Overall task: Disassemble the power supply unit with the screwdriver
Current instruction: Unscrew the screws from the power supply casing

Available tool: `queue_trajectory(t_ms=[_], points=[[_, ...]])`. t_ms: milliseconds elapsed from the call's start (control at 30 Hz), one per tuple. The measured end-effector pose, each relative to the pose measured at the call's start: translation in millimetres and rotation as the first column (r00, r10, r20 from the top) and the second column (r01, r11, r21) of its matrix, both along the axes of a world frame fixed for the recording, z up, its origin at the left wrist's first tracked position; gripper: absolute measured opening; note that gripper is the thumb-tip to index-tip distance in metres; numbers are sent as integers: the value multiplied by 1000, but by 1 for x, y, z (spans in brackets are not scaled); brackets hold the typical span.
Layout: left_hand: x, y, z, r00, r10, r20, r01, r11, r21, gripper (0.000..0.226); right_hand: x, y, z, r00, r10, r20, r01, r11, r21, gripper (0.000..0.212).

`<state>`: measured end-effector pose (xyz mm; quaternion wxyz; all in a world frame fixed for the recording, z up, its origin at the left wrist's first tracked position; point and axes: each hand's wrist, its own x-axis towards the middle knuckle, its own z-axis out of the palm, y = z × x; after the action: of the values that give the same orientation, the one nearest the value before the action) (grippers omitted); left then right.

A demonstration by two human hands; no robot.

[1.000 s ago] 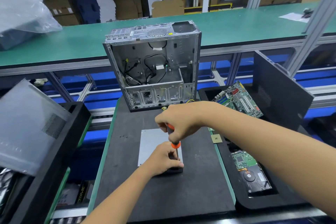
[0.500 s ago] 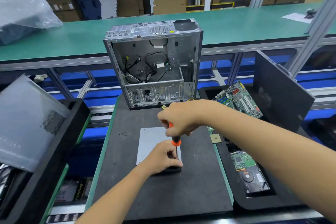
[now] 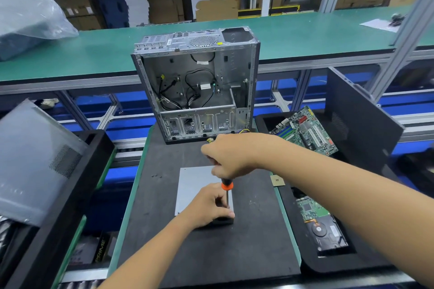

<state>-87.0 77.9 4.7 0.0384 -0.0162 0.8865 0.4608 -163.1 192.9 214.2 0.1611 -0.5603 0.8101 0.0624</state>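
— What worries you, watching this?

— Start at the left: those tiny loose screws [image 3: 156,176] lying bare on the black mat [image 3: 206,251]. A brush of the forearm and I reckon they roll off the edge. Then the power supply unit [image 3: 199,191] itself, flat on the mat just in front of the empty computer case [image 3: 196,82]. If the screwdriver [image 3: 226,191] tip rides out of the screw head, it could skid across that grey lid and straight into the steadying fingers.

— So how is it held?

— The left hand [image 3: 209,205] sits on the near right corner, fingers curled down over the edge and gripping it, fingertips right beside the shaft. The right hand [image 3: 226,156] is closed tight round the handle from above, the tool upright, only the orange collar and shaft showing below the fist.

— Is the tip seated?

— Can't tell; the left fingers hide it.
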Motion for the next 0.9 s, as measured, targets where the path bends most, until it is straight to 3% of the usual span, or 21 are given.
queue_trajectory(t_ms=[133, 200, 300, 367, 500, 600, 700, 900], points=[[1, 1, 2, 999, -2, 36, 2, 1000, 7, 35, 1, 2, 1, 985, 42, 166, -38, 999, -30, 27], [1, 1, 3, 999, 9, 43, -9, 1000, 2, 35, 2, 3, -3, 983, 1, 181, 4, 1000, -25, 24], [1, 2, 4, 1000, 29, 6, -29, 1000, -12, 36, 2, 1, -4, 982, -135, 129, 130, 990, 46, 41], [1, 3, 4, 1000, 20, -14, -21, 1000, -20, 38, 1, -2, -2, 997, -76, 28, 74, 995, 72, 34], [1, 3, 5, 1000, 21, 8, -21, 999, -42, 38, -1, 4, -1, 993, 38, 114, -34, 999, -40, 9], [1, 2, 5, 1000, 14, 22, -14, 999, -33, 38, 0, 8, 2, 983, 102, 151, -90, 992, -84, 15], [1, 3, 5, 999, 23, 30, -22, 999, -37, 39, 2, 9, -1, 986, 63, 157, -48, 994, -103, 16], [1, 5, 5, 999, 32, -13, -32, 998, -48, 40, 4, 4, -6, 994, 10, -108, -12, 1000, -14, 24]])
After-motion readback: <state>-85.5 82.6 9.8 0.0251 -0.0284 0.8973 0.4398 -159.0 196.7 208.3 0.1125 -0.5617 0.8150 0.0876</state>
